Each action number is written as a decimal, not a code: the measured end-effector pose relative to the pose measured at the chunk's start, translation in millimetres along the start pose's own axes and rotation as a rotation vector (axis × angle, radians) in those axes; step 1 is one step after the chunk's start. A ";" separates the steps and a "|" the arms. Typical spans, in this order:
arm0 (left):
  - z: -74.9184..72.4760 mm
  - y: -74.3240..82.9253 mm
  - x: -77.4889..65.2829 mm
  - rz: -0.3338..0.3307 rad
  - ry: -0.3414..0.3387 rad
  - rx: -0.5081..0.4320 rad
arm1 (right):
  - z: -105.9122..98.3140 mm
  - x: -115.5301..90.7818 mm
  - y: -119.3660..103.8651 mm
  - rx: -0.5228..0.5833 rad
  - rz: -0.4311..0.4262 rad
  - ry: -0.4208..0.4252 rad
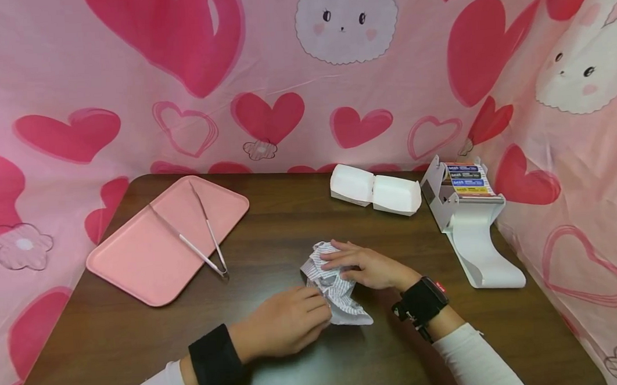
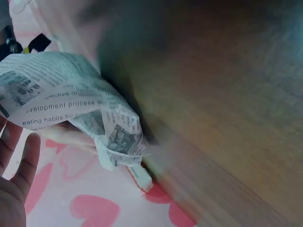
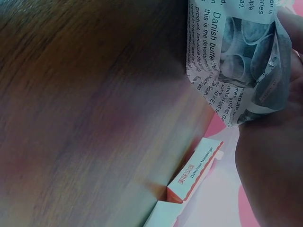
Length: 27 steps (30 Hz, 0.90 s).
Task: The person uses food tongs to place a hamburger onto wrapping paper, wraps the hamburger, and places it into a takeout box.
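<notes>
A sheet of wrapping paper [image 1: 340,289] with newspaper-style print lies folded and crumpled at the middle of the table. Whether it encloses anything is hidden. My left hand [image 1: 289,321] holds its near left side, fingers bent at the edge. In the left wrist view, the left thumb [image 2: 28,158] reaches the lower edge of the paper [image 2: 80,101]. My right hand [image 1: 372,267] rests on the far right part, its fingers spread over the top. Printed text and a picture show on the paper [image 3: 241,52] in the right wrist view.
A pink tray [image 1: 134,265] stands at the left, with metal tongs [image 1: 199,253] lying across its right edge. An unfolded white hamburger box [image 1: 396,193] sits at the back. On the right is a white dispenser [image 1: 445,203] with coloured printed strips and a long white tongue.
</notes>
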<state>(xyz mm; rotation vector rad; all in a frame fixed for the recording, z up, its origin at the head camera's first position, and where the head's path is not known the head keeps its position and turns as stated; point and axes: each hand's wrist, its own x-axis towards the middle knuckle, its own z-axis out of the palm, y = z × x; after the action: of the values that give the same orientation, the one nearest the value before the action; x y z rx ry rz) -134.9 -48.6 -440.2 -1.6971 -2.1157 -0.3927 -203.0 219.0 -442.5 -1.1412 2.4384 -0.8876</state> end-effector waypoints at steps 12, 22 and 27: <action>2.2 -24.1 15.4 -0.186 0.125 -0.226 | 1.9 -0.8 -0.5 -0.003 0.006 0.008; 11.6 -38.3 21.7 -0.461 0.037 -0.427 | 3.7 -2.1 2.4 0.040 0.036 0.029; 17.1 -43.0 22.9 -0.537 0.017 -0.483 | 3.7 -5.4 0.4 0.104 0.125 0.030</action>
<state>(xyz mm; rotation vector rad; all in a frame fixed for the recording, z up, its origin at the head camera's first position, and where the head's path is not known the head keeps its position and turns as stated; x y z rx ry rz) -183.3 -30.7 -443.1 -1.2931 -2.5942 -1.1459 -197.9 221.9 -445.5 -0.9357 2.4262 -0.9860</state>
